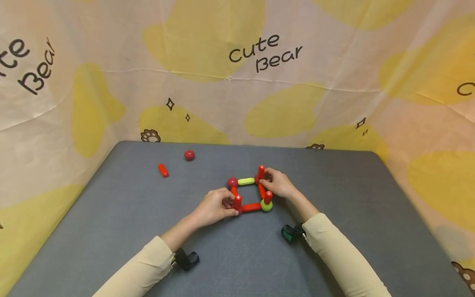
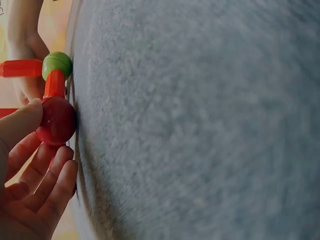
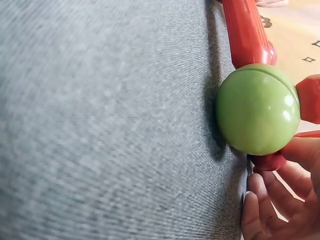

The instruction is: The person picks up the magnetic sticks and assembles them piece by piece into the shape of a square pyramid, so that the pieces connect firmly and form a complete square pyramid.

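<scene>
A square frame of balls joined by rods lies on the grey table. Its front rod (image 1: 252,207) is red and its back rod (image 1: 246,181) yellow-green. At the front-left corner my left hand (image 1: 215,208) pinches a red ball (image 2: 56,121), from which a red rod (image 1: 237,201) stands up. My right hand (image 1: 279,182) holds the back-right red ball (image 3: 269,161), under another upright red rod (image 1: 261,171). Front right is a green ball (image 3: 257,109) with its own upright red rod (image 1: 268,197). A red ball (image 1: 232,182) without an upright forms the back-left corner.
Farther left on the grey table (image 1: 122,214) lie a loose red rod (image 1: 163,170) and a loose red ball (image 1: 189,155). A printed cloth (image 1: 208,49) hangs behind and beside the table. Dark wrist devices (image 1: 185,260) hang under both sleeves.
</scene>
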`<state>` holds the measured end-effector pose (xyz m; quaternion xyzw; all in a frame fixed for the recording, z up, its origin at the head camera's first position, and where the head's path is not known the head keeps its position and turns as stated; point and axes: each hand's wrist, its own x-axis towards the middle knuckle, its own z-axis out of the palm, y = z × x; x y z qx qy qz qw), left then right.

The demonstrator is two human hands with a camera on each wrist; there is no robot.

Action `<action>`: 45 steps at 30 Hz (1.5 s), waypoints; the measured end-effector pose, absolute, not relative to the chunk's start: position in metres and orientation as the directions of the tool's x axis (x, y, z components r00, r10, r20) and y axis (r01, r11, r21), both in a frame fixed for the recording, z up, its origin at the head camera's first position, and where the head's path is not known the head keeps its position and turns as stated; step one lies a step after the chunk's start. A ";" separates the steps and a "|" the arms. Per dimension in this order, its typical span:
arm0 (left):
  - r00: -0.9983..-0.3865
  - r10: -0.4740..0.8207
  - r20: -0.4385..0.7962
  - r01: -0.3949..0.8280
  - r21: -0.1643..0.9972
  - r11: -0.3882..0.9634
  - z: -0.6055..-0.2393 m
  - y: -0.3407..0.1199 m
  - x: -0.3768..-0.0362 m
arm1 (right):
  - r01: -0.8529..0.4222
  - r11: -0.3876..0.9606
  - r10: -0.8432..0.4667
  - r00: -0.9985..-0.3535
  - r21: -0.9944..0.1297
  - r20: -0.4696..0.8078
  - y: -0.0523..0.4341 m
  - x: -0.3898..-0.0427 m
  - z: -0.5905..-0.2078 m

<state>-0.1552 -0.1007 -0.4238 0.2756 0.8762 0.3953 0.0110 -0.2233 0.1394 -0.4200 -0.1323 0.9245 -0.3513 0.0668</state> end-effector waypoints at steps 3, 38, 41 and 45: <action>-0.833 0.518 0.194 0.488 0.699 0.522 -0.422 -0.105 -0.157 | -0.200 0.717 -0.284 -0.959 -0.668 -0.018 0.142 -0.222 -0.422; -0.944 0.300 0.136 0.301 0.723 0.622 -0.423 -0.109 -0.212 | -0.381 0.663 -0.451 -0.890 -0.645 0.062 0.163 -0.158 -0.428; -0.945 0.300 0.135 0.300 0.724 0.621 -0.425 -0.107 -0.213 | -0.381 0.674 -0.437 -0.896 -0.633 0.075 0.158 -0.159 -0.428; -0.942 0.303 0.147 0.311 0.721 0.619 -0.426 -0.108 -0.211 | -0.397 0.678 -0.432 -0.896 -0.618 0.102 0.154 -0.159 -0.427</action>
